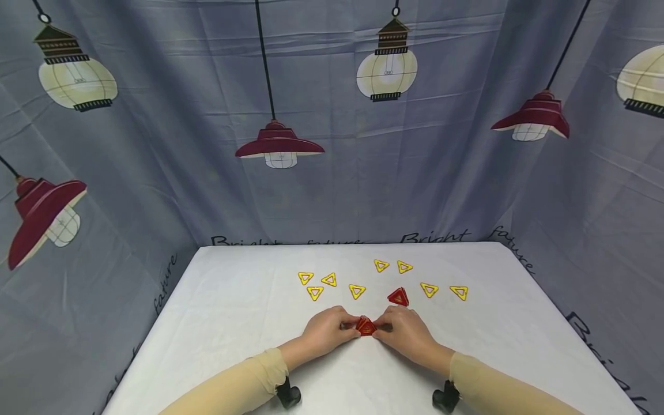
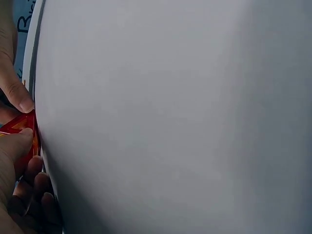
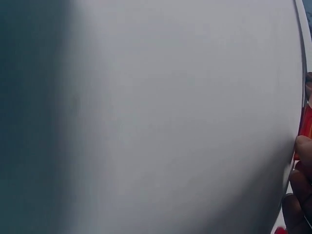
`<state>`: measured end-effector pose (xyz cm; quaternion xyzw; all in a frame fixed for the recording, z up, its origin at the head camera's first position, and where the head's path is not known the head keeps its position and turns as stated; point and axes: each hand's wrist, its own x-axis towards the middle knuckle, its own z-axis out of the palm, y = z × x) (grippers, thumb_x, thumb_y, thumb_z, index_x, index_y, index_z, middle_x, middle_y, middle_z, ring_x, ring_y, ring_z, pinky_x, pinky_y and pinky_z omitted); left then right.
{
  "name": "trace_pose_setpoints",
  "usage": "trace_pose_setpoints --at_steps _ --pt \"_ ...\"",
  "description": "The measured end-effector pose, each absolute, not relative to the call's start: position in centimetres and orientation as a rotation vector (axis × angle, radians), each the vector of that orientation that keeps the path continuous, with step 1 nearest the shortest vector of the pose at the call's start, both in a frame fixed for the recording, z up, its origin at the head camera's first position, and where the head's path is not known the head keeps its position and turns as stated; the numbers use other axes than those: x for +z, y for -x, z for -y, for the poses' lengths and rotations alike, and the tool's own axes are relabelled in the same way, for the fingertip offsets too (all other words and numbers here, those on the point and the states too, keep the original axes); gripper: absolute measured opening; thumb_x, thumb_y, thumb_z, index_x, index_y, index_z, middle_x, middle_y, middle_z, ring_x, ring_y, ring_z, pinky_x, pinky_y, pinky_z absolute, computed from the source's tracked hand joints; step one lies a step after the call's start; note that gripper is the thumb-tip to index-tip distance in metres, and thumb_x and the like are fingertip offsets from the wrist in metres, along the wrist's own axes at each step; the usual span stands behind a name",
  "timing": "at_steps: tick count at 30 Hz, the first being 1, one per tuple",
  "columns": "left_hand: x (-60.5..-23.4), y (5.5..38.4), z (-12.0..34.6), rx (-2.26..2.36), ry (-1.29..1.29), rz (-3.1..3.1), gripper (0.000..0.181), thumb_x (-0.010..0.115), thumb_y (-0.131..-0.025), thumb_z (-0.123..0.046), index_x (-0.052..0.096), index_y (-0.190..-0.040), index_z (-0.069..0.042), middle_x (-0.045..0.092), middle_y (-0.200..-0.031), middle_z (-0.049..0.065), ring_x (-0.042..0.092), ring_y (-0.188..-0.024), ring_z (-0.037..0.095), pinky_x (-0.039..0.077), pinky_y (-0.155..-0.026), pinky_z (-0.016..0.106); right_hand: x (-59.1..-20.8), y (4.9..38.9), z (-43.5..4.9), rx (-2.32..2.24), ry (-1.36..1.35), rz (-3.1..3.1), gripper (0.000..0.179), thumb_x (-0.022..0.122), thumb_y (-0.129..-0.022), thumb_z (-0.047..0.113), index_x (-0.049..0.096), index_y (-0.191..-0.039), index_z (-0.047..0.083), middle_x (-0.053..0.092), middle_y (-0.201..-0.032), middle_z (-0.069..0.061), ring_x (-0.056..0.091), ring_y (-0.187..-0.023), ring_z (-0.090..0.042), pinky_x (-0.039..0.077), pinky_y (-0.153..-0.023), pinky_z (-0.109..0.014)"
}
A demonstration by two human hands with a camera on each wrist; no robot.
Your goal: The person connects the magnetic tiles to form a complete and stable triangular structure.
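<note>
Both hands meet over the white table at a red triangular shape (image 1: 366,327), which looks built of see-through triangle pieces. My left hand (image 1: 328,331) pinches its left side between thumb and fingers, and my right hand (image 1: 407,333) pinches the right side. In the left wrist view a thumb lies across the red shape (image 2: 19,122) at the left edge. Only a sliver of the red shape (image 3: 306,124) shows by the fingers at the right edge of the right wrist view. Just beyond my right hand lies another red triangular shape (image 1: 398,297).
Several yellow triangle frames lie spread on the white table (image 1: 249,311) beyond the hands, such as one yellow triangle (image 1: 314,293) to the left and one yellow triangle (image 1: 459,293) to the right. A grey curtain (image 1: 332,202) printed with lamps surrounds the table.
</note>
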<state>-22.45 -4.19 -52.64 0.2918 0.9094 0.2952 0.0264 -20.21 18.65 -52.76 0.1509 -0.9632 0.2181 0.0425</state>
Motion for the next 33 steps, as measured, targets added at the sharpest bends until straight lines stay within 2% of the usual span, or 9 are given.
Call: trace_pose_setpoints --at_steps 8,18,33 --pt "-52.7 23.2 -0.1 0.811 -0.992 -2.823 0.033 0.078 -0.091 -0.037 0.079 -0.119 -0.018 0.057 -0.079 -0.016 0.046 -0.065 -0.001 0.037 -0.055 0.019 -52.5 19.7 -22.3 0.685 -0.310 2.960 0.019 0.090 -0.079 0.028 0.082 -0.095 0.021 0.061 -0.080 0.019 0.053 -0.080 -0.006 0.046 -0.078 -0.037" --pt "-52.6 23.6 -4.3 0.800 -1.027 -2.863 0.022 0.078 -0.091 -0.035 0.083 -0.106 -0.019 0.060 -0.078 -0.015 0.046 -0.064 -0.003 0.037 -0.054 0.017 -52.4 19.4 -26.1 0.683 -0.228 2.923 0.021 0.089 -0.080 0.025 0.082 -0.098 0.018 0.066 -0.084 0.014 0.059 -0.084 -0.011 0.049 -0.077 -0.039" --pt "-52.4 23.7 -6.1 0.750 -1.004 -2.898 0.018 0.077 -0.093 -0.036 0.082 -0.102 -0.021 0.051 -0.072 -0.015 0.044 -0.062 0.000 0.034 -0.051 0.019 -52.7 19.8 -27.2 0.700 -0.136 2.952 0.020 0.088 -0.081 0.024 0.082 -0.098 0.015 0.068 -0.086 0.009 0.059 -0.085 -0.016 0.047 -0.076 -0.039"
